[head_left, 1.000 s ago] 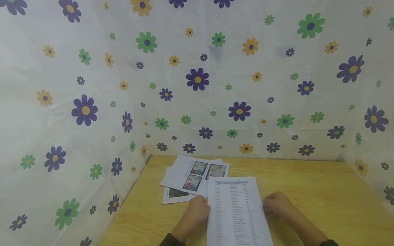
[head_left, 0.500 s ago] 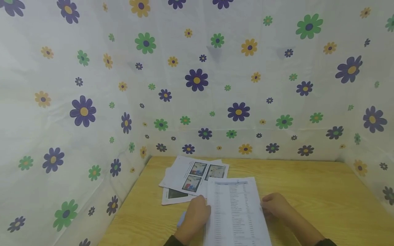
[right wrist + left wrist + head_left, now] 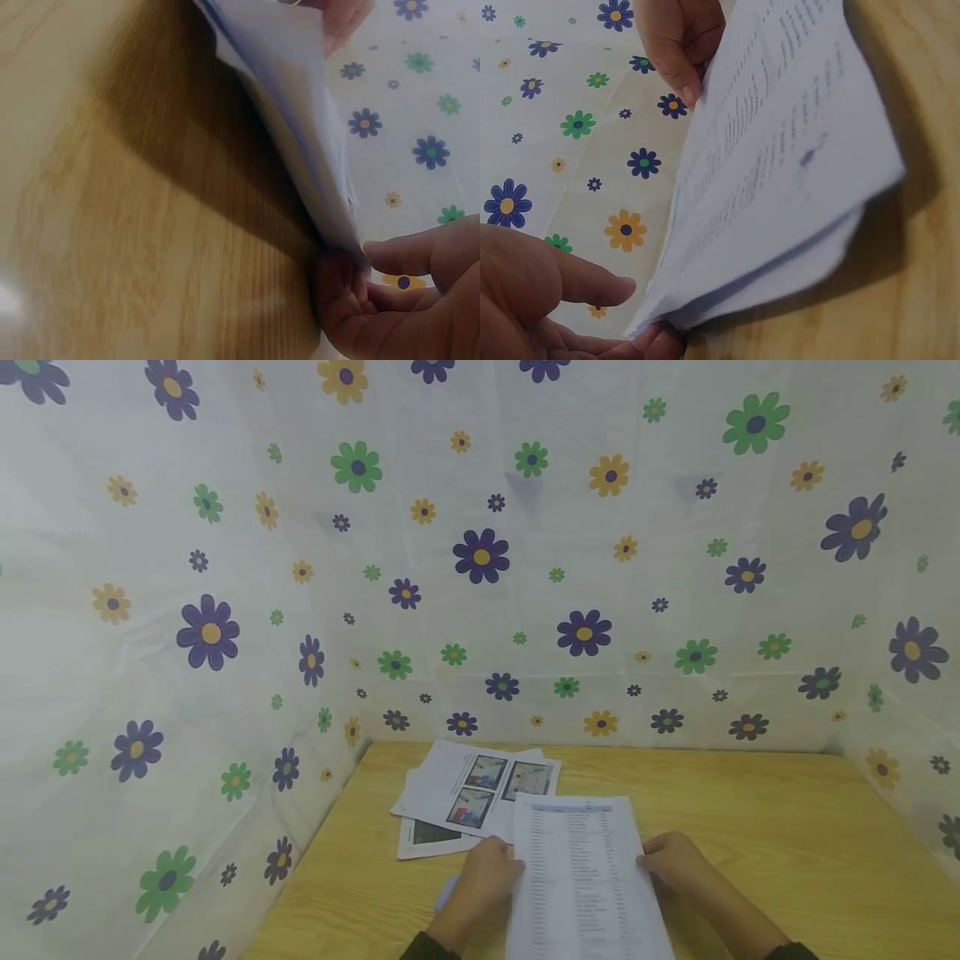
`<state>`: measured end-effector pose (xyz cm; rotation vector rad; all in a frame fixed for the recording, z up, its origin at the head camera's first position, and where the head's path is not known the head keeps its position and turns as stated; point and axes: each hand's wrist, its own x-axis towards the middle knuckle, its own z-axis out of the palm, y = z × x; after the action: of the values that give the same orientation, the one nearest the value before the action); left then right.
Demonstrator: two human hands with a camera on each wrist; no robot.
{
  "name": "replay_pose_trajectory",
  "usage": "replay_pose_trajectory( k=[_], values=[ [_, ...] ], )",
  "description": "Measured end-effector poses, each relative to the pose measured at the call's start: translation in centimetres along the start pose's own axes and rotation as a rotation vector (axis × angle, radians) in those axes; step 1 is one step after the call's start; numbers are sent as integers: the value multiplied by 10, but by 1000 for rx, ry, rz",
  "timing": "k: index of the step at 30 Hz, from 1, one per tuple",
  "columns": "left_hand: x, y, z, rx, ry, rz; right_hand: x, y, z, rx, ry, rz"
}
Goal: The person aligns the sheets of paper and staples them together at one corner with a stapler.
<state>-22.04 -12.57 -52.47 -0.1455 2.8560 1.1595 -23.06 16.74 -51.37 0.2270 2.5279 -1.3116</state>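
Observation:
A stack of printed paper sheets, the top one covered with a table of text, is held upright at a tilt over the front of the wooden table. My left hand holds its left edge. In the left wrist view, the fingertips lie under the corner of the sheets, and the thumb stands slightly off the paper. At the opposite edge, my right hand pinches the stack between thumb and curled fingers, also seen in the right wrist view around the sheets' edge.
Several loose printed sheets with photos lie overlapping at the back left of the wooden table. A light blue object, mostly hidden, shows beside my left forearm. Flower-patterned white curtains enclose the table's back and sides.
Both hands keep hold of the stack, which has shifted slightly right since half a second ago. The light blue object beside my left forearm has come into view since one second ago.

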Motion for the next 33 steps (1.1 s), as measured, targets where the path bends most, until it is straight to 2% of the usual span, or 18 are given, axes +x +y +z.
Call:
replay_pose_trajectory(
  k=[4, 6, 13, 16, 21, 23, 30, 33],
  values=[
    [-4, 9, 0, -65, -14, -21, 1, 2, -3, -3, -14, 37],
    [-7, 14, -1, -89, -14, -11, 0, 3, -5, -4, -17, 40],
    [-8, 18, 4, -151, -49, 87, -4, 2, -17, 17, -8, 19],
    [-6, 16, 11, -191, -59, 91, -5, 4, -24, 38, -8, 10],
    [-5, 19, 23, -180, -57, 130, -9, 10, -37, 27, 14, -46],
    [-7, 24, 26, -172, -79, 142, -11, 12, -42, 24, 19, -51],
    [-12, 35, 37, -141, -91, 240, -14, 17, -57, -22, 15, -16],
    [-14, 41, 37, -131, -115, 253, -15, 21, -60, -25, 9, -14]
  ],
)
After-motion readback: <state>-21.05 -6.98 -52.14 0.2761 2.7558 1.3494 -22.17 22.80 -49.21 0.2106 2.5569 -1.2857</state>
